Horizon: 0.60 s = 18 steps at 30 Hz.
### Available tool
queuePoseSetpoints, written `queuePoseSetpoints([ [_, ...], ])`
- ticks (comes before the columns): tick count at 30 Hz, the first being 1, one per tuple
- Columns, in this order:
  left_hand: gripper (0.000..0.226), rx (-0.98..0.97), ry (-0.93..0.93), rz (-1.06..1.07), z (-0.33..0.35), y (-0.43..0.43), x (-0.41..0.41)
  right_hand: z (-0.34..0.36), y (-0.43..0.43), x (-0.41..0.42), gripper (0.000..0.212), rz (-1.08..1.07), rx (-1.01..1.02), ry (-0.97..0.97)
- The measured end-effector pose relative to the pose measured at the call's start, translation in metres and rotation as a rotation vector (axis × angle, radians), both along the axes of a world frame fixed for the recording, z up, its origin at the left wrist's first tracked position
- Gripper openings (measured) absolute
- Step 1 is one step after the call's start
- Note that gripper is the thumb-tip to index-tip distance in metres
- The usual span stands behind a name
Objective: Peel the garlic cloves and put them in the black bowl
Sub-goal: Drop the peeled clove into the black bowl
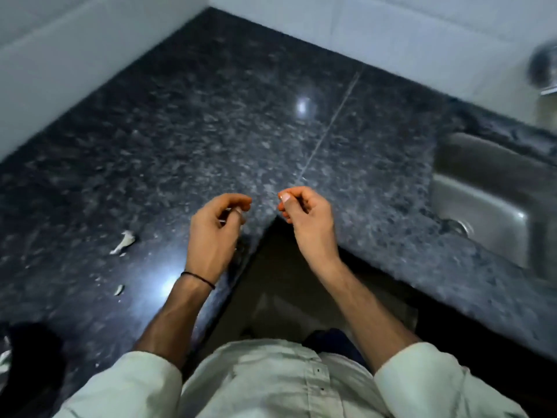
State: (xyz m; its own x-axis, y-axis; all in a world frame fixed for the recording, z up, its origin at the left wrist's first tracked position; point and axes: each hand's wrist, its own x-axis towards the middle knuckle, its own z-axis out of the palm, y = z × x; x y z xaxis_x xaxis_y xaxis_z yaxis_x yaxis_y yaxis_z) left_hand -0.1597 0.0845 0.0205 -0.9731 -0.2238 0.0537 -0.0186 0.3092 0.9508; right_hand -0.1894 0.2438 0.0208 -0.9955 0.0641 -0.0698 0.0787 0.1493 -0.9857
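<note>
My left hand (pixel 215 227) hovers over the inner corner of the dark granite counter (pixel 211 131). Its fingers are curled round a small pale thing that looks like a garlic clove (pixel 233 212), mostly hidden by the fingers. My right hand (pixel 304 215) is a short gap to the right, fingers curled and thumb pressed against the forefinger; the blur hides whether anything is pinched there. Pale garlic peel (pixel 123 241) lies on the counter to the left, with a smaller scrap (pixel 119 289) nearer me. A dark round shape (pixel 30 357) at the lower left edge may be the black bowl.
A steel sink (pixel 488 203) is set into the counter at the right, with a metal tap (pixel 542 67) above it. White tiled walls (pixel 75 64) close the counter at the back and left. The counter's edge runs under both wrists.
</note>
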Motion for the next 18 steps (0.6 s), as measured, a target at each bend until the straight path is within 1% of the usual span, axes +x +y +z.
queuePoseSetpoints([
  [5, 0.030, 0.005, -0.053, 0.310, -0.020, -0.046, 0.013, -0.019, -0.071, -0.037, 0.022, 0.304, 0.097, -0.055],
  [7, 0.029, -0.017, -0.057, 0.443, -0.028, -0.056, 0.023, -0.029, -0.093, -0.048, 0.020, 0.441, 0.128, -0.044],
  [11, 0.034, -0.051, -0.100, 0.703, -0.036, -0.066, 0.047, -0.037, -0.124, -0.056, 0.012, 0.695, 0.200, -0.008],
  [13, 0.031, -0.114, -0.087, 0.805, -0.034, -0.065, 0.056, -0.042, -0.134, -0.056, 0.009, 0.794, 0.224, -0.003],
  [15, 0.031, -0.235, -0.069, 0.922, -0.034, -0.070, 0.066, -0.045, -0.147, -0.055, 0.008, 0.890, 0.250, 0.041],
  [18, 0.028, -0.346, -0.089, 1.034, -0.043, -0.081, 0.080, -0.049, -0.168, -0.050, 0.019, 0.993, 0.316, 0.165],
])
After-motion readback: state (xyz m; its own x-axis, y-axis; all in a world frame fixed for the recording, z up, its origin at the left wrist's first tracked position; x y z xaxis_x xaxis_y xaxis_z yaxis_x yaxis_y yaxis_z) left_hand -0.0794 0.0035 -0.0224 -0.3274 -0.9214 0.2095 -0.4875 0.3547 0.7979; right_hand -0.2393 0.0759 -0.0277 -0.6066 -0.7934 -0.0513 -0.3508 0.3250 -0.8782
